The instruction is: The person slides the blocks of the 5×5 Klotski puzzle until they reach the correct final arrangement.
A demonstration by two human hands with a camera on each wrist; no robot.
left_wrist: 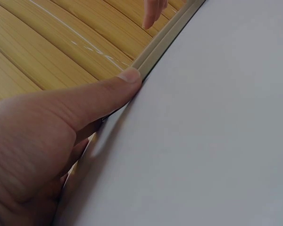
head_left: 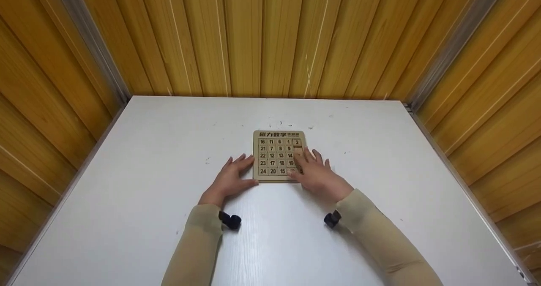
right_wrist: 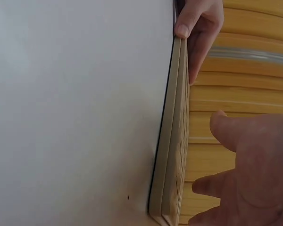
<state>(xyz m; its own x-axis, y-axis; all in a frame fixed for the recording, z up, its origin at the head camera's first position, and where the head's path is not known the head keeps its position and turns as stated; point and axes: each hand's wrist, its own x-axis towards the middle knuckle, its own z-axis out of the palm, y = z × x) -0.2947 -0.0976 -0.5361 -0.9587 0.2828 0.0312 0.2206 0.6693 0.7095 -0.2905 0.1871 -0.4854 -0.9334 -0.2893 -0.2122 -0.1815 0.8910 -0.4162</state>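
Observation:
A square wooden sliding number puzzle [head_left: 256, 155] lies flat on the white table, with dark printed characters along its top. Below the 2 tile [head_left: 297, 142] in the right column is a gap. My left hand [head_left: 230, 178] holds the board's near left corner, the thumb against the near edge and the fingers along the left side. Over the lower right tiles hovers or rests my right hand [head_left: 319, 176], fingers spread; it hides several tiles. In the right wrist view the right hand's thumb [right_wrist: 224, 132] is apart from the board's edge [right_wrist: 166, 141].
The white table [head_left: 148, 151] has small dark marks beyond the board. Yellow wood-look panels [head_left: 245, 36] stand behind it and on both sides, with grey metal posts at the corners. A black wrist camera [head_left: 230, 221] sits at the left cuff, another [head_left: 332, 219] at the right.

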